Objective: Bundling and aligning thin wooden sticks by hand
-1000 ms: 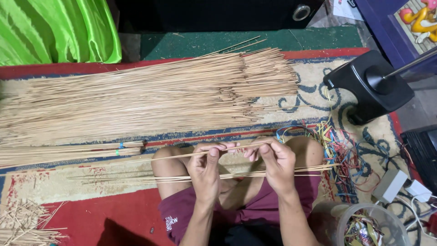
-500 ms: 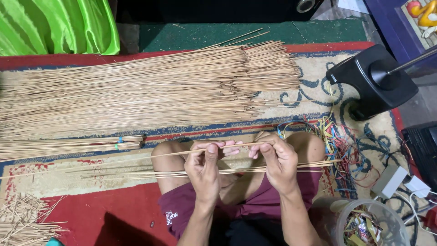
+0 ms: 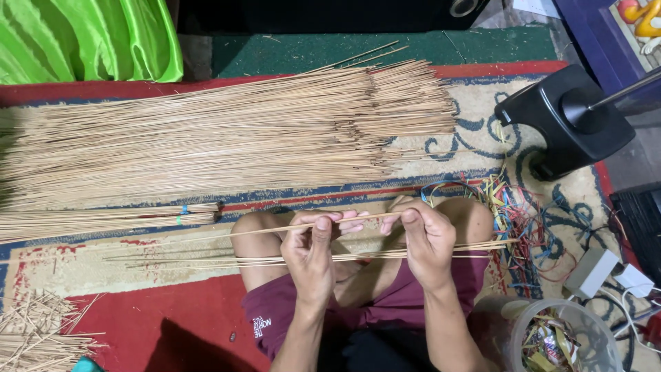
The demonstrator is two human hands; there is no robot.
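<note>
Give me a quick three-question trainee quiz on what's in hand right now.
1. True or false: both hands pinch one thin stick.
2. Where do a few loose sticks rest: A) across the lap, B) on the green cloth, C) in the plastic tub?
3. What binds the small bundle left of the knee?

Key:
1. True: left hand and right hand grip it.
2. A.
3. A blue band.

stick pile (image 3: 227, 131) on rug (image 3: 441, 148), behind knees
</note>
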